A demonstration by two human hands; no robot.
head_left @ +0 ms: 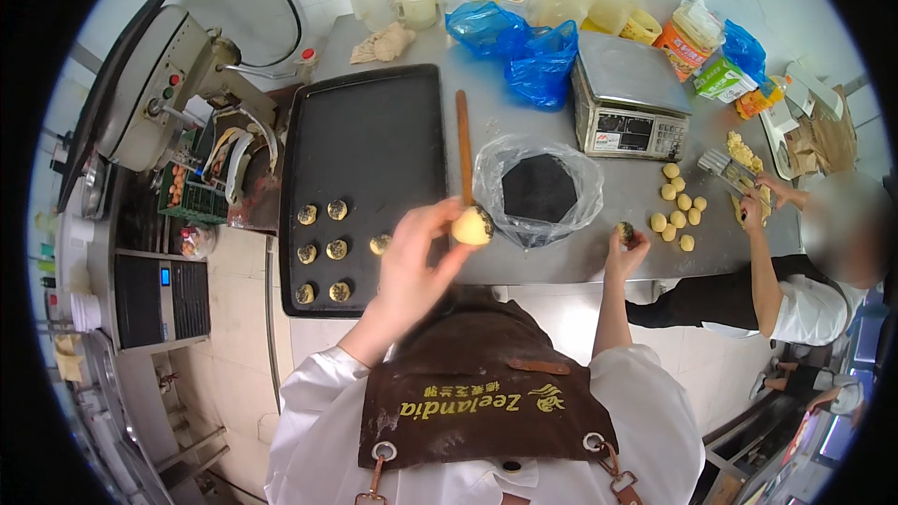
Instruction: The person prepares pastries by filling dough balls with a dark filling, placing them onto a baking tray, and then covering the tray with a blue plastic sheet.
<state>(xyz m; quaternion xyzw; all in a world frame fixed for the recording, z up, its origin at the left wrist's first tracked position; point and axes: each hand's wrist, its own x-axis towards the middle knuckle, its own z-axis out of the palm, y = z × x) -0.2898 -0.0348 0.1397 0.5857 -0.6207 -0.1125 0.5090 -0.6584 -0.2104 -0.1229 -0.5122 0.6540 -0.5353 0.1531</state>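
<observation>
The left grip (pixel 416 251) is closed on a dark-topped dough ball (pixel 470 227) beside the black baking tray (pixel 369 145); the right grip (pixel 629 258) pinches another dark-topped ball (pixel 625 229). Between and beyond them, a clear plastic bag (pixel 586 164) rests on the table (pixel 524 267). Coated balls (pixel 337 249) sit on the tray, plain balls (pixel 677 221) near the scale (pixel 632 93).

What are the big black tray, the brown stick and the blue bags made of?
The tray looks like metal, perhaps with a matte dark coating: its raised rim is thin. The stick seems to be smooth wood, from its brown colour. The blue bags look like thin shiny plastic, crinkled and partly see-through.
</observation>
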